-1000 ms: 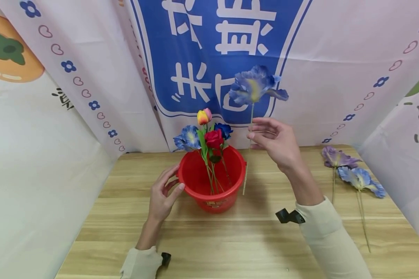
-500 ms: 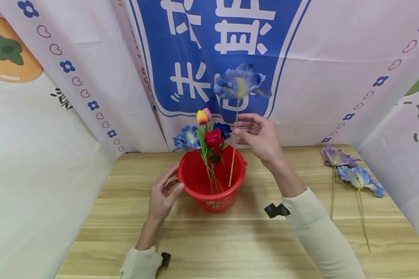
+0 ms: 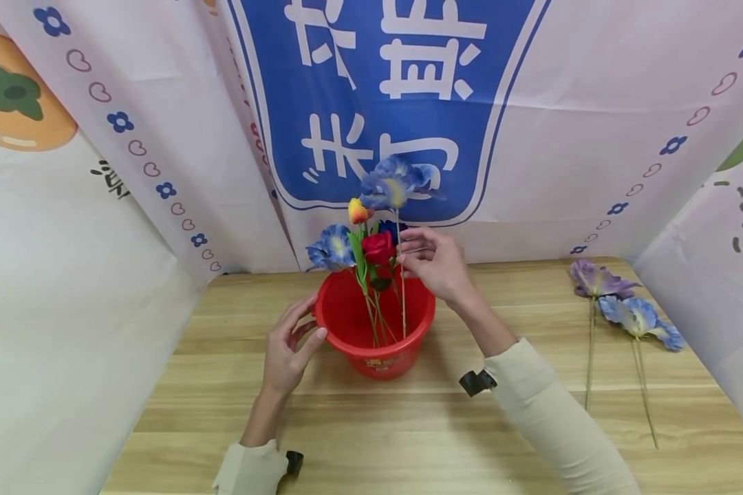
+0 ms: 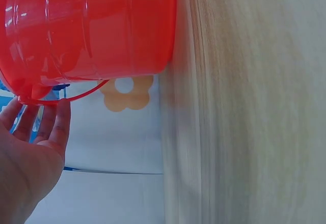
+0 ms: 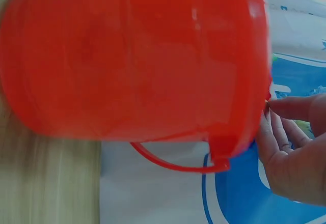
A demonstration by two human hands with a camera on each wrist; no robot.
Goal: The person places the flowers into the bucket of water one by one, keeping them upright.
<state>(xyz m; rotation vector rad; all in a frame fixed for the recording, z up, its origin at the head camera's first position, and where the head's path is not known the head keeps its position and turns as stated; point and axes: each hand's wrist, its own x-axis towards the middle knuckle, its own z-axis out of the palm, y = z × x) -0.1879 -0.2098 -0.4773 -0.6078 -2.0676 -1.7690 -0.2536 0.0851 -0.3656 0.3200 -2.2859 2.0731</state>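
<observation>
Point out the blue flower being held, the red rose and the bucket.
Held blue flower (image 3: 391, 184): head view, on petals.
Red rose (image 3: 378, 247): head view, on petals.
Bucket (image 4: 97, 35): left wrist view, on outer wall.

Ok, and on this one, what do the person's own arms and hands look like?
The left hand and right hand show no gloves or rings. A plain cream fabric left sleeve and matching right sleeve end short of the hands. By the cuffs sit a small black blocky left device and a similar right device; no cables show.

Pale cream long sleeves (image 3: 547, 395), bare hands (image 3: 438, 269), black wrist cameras (image 3: 478, 382)
</observation>
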